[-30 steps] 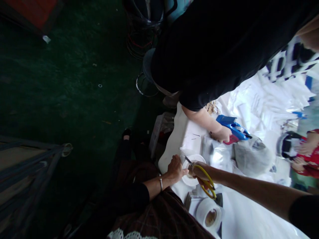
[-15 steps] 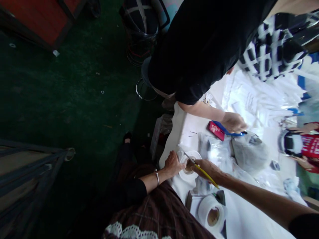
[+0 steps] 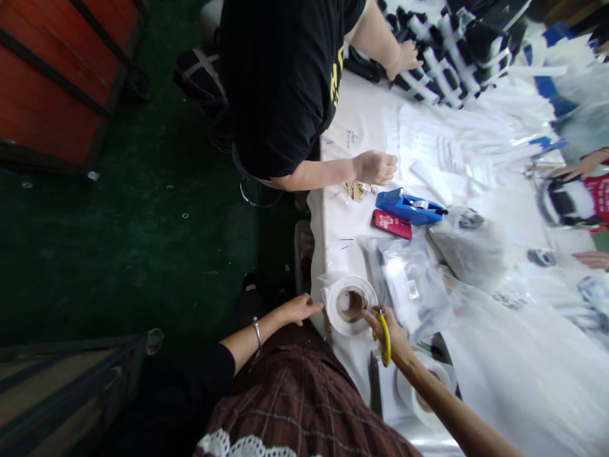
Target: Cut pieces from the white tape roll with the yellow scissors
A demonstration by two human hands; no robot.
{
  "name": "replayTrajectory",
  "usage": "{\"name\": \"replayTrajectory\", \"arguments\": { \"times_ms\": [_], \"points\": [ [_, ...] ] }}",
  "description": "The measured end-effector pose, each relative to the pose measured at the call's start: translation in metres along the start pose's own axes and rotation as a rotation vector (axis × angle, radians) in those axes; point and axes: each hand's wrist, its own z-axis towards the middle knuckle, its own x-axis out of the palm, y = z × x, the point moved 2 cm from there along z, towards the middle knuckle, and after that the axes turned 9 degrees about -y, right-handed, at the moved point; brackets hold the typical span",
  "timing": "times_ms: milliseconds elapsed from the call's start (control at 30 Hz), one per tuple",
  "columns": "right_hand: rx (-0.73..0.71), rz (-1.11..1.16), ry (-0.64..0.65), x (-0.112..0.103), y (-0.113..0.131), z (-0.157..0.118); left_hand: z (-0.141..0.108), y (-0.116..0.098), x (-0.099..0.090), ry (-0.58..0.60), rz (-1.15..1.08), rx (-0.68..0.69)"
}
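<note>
A wide white roll (image 3: 354,324) with a brown cardboard core lies on its flat side at the table's near-left edge. My left hand (image 3: 297,309), with a bracelet at the wrist, is just left of the roll, thumb and fingers drawn together; anything between them is too small to make out. My right hand (image 3: 398,339) is shut on yellow-handled scissors (image 3: 386,346), fingertips at the roll's right rim. The blades are mostly hidden. Right of the roll lie clear plastic bags (image 3: 413,279).
A co-worker's hand (image 3: 375,167) rests near a blue tape dispenser (image 3: 412,208) and red phone (image 3: 391,224); their other hand (image 3: 404,59) touches black-and-white strapped goods (image 3: 445,57). Below my right forearm sits another white roll (image 3: 409,387). A stuffed bag (image 3: 471,247) stands right.
My left hand has drawn back leftward from the roll. The scissors have swung off the roll's core in my right hand. The co-worker's hand has moved away from the blue dispenser.
</note>
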Motion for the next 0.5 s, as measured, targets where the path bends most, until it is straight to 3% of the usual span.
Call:
{"name": "replayTrajectory", "arguments": {
  "times_ms": [100, 167, 267, 367, 500],
  "points": [
    [0.05, 0.045, -0.078, 0.014, 0.0, -0.003, 0.007, -0.011, -0.009, 0.018, -0.102, -0.052],
    [0.03, 0.075, -0.149, 0.02, 0.001, -0.006, 0.013, -0.025, -0.001, 0.009, -0.194, 0.02],
    [0.024, 0.132, -0.211, 0.026, 0.003, -0.008, 0.016, -0.043, 0.017, -0.116, -0.275, 0.087],
    [0.105, 0.167, -0.205, 0.025, -0.002, -0.002, 0.008, -0.053, 0.027, -0.188, -0.268, 0.085],
    [0.161, 0.222, -0.118, 0.015, -0.01, 0.014, -0.011, -0.064, 0.034, -0.106, -0.291, 0.089]
  ]
}}
